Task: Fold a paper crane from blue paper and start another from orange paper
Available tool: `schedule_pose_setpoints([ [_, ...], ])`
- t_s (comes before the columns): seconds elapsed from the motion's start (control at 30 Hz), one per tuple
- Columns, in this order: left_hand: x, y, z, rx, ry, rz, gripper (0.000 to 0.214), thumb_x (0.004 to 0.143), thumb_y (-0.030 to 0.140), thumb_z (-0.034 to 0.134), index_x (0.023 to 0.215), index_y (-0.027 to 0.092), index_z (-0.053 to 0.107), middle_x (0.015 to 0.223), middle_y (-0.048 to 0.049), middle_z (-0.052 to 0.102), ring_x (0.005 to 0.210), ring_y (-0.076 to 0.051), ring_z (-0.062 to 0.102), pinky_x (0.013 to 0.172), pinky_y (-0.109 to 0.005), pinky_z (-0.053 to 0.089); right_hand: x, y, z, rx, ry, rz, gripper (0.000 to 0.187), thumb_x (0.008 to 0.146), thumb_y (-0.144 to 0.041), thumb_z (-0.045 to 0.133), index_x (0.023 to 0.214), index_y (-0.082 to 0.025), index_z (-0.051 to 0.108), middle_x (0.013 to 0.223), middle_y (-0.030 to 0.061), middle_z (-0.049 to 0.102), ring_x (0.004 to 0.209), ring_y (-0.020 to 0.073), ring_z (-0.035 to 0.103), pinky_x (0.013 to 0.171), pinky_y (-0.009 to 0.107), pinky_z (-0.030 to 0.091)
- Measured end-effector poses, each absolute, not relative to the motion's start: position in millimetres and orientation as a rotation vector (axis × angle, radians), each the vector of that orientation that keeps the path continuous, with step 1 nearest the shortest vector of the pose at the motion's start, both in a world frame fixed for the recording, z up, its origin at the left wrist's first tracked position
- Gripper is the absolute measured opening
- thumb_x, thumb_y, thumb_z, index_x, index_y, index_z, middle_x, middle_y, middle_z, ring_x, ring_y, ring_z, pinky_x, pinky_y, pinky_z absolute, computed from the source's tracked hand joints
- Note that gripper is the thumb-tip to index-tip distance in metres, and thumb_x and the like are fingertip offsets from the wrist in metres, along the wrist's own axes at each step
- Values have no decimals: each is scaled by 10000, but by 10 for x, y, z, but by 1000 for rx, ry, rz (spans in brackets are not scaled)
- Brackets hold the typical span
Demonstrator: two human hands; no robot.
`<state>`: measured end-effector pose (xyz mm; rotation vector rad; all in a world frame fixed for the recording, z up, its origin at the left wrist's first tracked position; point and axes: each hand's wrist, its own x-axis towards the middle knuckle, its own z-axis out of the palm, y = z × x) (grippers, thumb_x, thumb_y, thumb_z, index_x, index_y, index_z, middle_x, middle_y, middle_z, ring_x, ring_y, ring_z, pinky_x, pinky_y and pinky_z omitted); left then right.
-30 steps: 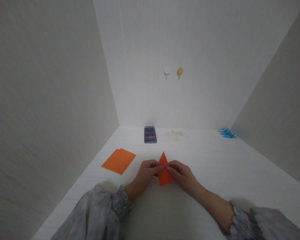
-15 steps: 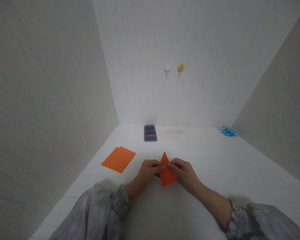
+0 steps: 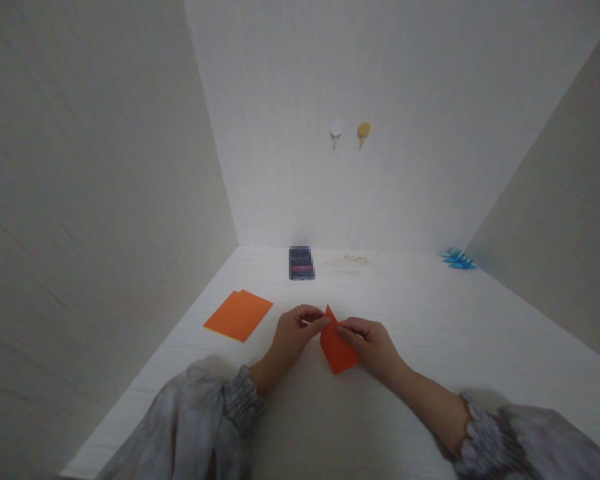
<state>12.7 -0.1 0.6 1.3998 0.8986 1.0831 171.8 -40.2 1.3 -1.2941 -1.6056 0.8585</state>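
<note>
White desk (image 3: 420, 307), person's left hand (image 3: 295, 331) and right hand (image 3: 373, 343), both grips pinched narrow, orange sheets (image 3: 239, 317) near the left edge, folded paper (image 3: 337, 353) held in both grips between the side edges, dark block (image 3: 301, 265) by the far edge, blue shapes (image 3: 460, 261) at the far right corner.

Dark object (image 3: 301, 263), pixelated beyond recognition

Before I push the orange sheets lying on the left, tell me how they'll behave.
The orange sheets would probably slide rather than tip, since they lie flat on the table. They may slip out of line with each other, as their far corners are offset. They look thin, so they're likely light and apt to bend if lifted by one edge.
</note>
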Motion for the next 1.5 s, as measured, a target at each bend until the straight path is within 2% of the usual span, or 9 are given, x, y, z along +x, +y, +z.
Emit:
schedule_pose_setpoints([
  [0.1, 120, 5, 20, 1405, 894, 1096, 258, 601, 318, 679, 780, 140, 631, 734, -26, 632, 615, -117, 552, 606, -236, 444, 1696, -429, 31, -1295, -1688, 826, 207, 766, -285, 488, 743, -186, 669, 660, 17, 625, 617, 147, 544, 563, 245, 419],
  [0.37, 120, -7, 21, 1370, 907, 1090, 244, 612, 345, 662, 731, 133, 652, 712, -37, 646, 671, -149, 565, 666, -271, 445, 1684, -449, 71, -1319, -1751, 772, 213, 755, -271, 483, 701, -167, 662, 611, 15, 602, 572, 138, 520, 522, 228, 394],
  [1.03, 120, -48, 64, 1231, 840, 1104, 183, 630, 293, 646, 675, 116, 653, 608, -5, 594, 600, -107, 506, 629, -242, 403, 1681, -450, 68, -1316, -1781, 793, 222, 758, -256, 466, 718, -156, 660, 624, 19, 596, 584, 135, 514, 533, 223, 383],
  [1.23, 127, -32, 55, 1215, 833, 1092, 184, 628, 291, 648, 667, 112, 641, 593, -6, 593, 580, -107, 521, 620, -247, 422, 1663, -453, 80, -1345, -1735, 871, 221, 745, -271, 481, 677, -153, 654, 602, 15, 596, 569, 132, 514, 520, 220, 382],
  [1.4, 132, -5, 45, 1210, 845, 985, 252, 579, 290, 692, 753, 113, 646, 676, -34, 639, 626, -130, 565, 657, -279, 457, 1688, -457, 44, -1325, -1588, 1003, 237, 744, -301, 484, 724, -147, 663, 631, 25, 620, 577, 138, 529, 522, 226, 393],
  [1.5, 134, 2, 30, 1236, 870, 925, 242, 545, 281, 713, 698, 108, 641, 660, -42, 647, 604, -135, 572, 635, -275, 462, 1709, -457, 18, -1291, -1518, 1060, 238, 742, -317, 495, 750, -150, 665, 645, 27, 631, 582, 139, 539, 529, 228, 397],
])
